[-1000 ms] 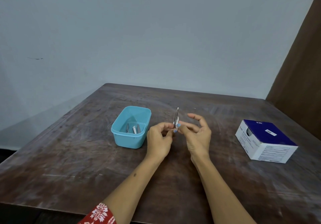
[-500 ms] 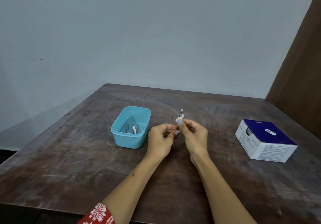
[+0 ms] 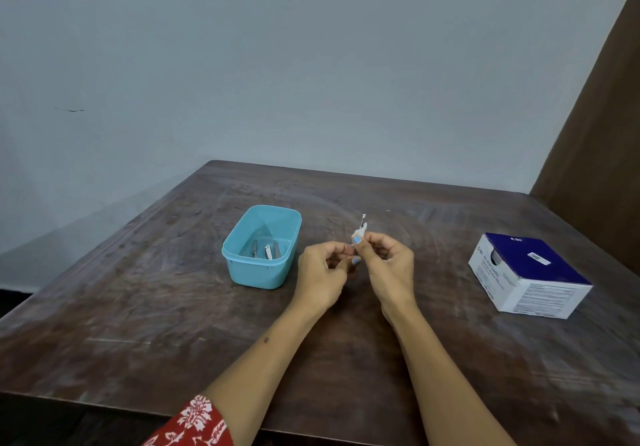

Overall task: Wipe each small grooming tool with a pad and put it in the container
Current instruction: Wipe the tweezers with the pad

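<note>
slim metal tool (image 3: 363, 218) in crumpled white pad (image 3: 358, 234).

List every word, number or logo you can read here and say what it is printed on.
"BD": on the left end face of the blue and white box, near its top corner; faint, so a likely reading only.
Larger line beside it on that face: too blurred to read.
Fine print on the box's white front side: too small to read.
White sticker on the box's blue top: illegible.
Teal container: no text visible.
</note>
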Motion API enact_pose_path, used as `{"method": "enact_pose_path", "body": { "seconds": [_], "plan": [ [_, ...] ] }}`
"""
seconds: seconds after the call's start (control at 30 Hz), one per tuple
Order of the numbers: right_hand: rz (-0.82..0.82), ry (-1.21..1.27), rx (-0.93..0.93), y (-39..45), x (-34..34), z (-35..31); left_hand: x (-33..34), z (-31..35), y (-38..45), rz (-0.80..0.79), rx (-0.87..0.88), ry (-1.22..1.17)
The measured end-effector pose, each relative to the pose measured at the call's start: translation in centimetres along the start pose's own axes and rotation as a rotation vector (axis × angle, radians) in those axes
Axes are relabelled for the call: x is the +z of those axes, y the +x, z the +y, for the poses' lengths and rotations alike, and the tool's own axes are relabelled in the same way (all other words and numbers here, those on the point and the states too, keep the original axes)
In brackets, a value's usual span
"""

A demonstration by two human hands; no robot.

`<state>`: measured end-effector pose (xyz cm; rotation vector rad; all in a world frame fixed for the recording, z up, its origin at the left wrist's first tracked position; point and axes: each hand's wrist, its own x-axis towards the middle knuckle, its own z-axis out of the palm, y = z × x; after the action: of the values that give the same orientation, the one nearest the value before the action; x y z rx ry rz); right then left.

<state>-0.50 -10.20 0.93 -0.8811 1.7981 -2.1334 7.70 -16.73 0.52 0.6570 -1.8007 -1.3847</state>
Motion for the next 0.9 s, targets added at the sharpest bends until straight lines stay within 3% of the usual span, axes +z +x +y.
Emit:
{"method": "enact_pose_path", "body": {
  "seconds": [0.1,0.27,0.4,0.6,0.77,0.9],
  "plan": [
    [-0.059,-0.027,0.021,-0.2,0.2,0.0,-0.3,0.0,0.0,0.043,0.010,0.028],
    [0.026,0.055,0.009,0.1,-0.1,-0.3,-0.2,0.0,0.1,-0.015,-0.003,-0.015],
    [-0.028,0.022,0.097,-0.1,0.0,-0.2,-0.3,-0.1,0.1,0.050,0.022,0.012],
    [0.056,0.239,0.095,0.3,-0.1,-0.9,0.0,0.0,0.0,-0.054,0.013,-0.037],
    [-0.061,0.158,0.150,-0.2,0.1,-0.9,-0.5,0.0,0.2,-0.010,0.041,-0.021],
    [0.037,0.214,0.104,0.0,-0.1,-1.1,-0.2,0.1,0.0,-0.065,0.018,-0.065]
  ]
}}
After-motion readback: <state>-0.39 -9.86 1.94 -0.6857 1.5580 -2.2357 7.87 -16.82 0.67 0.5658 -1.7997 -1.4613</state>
